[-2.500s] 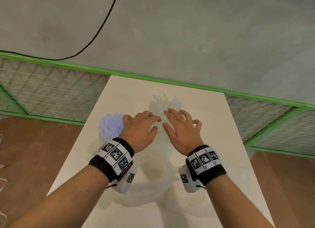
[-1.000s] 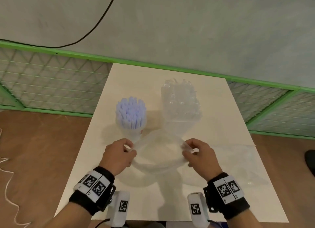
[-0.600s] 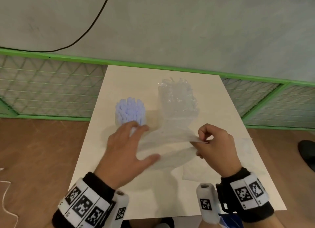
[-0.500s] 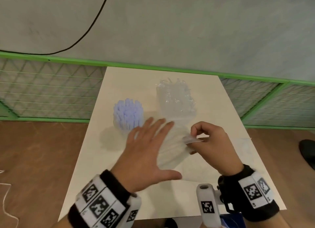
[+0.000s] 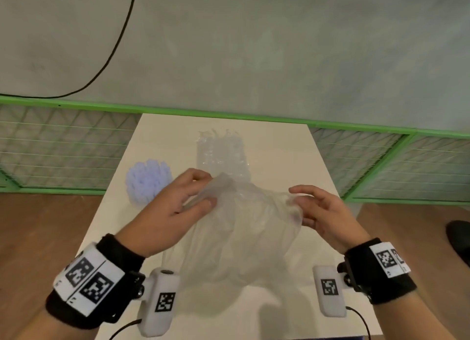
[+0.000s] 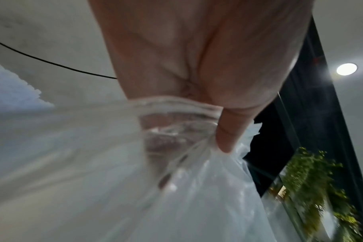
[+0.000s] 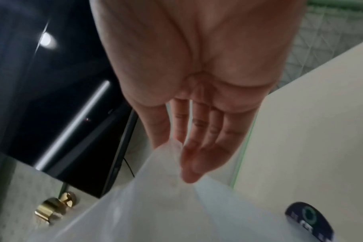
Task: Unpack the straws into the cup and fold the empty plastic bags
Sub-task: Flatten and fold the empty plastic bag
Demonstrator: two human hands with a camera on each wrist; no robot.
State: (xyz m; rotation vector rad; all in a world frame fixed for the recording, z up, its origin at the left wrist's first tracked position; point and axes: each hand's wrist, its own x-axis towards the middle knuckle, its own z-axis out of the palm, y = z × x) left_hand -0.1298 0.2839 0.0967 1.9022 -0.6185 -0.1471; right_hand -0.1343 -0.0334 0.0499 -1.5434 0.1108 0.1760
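Observation:
A clear empty plastic bag (image 5: 244, 227) hangs spread between both hands above the white table (image 5: 279, 149). My left hand (image 5: 206, 192) grips its bunched left edge; the left wrist view shows the thumb pressing the gathered film (image 6: 176, 124) against the fingers. My right hand (image 5: 297, 199) pinches the right edge between thumb and nearly straight fingers, and the bag (image 7: 166, 188) runs down from that pinch (image 7: 172, 147). A cup full of pale blue straws (image 5: 148, 182) stands at the left, just beyond my left hand. A crinkled pile of clear bags (image 5: 221, 156) lies behind the held bag.
A green-framed mesh fence (image 5: 63, 146) runs along the table's far edge and both sides, with a grey wall behind it. A black cable (image 5: 112, 52) hangs on the wall. Brown floor lies to either side, with a dark object (image 5: 457, 238) at the right.
My left hand, flat and open over the bag half a second ago, now grips its left edge. The right hand has moved right, and the bag is lifted and stretched between both hands.

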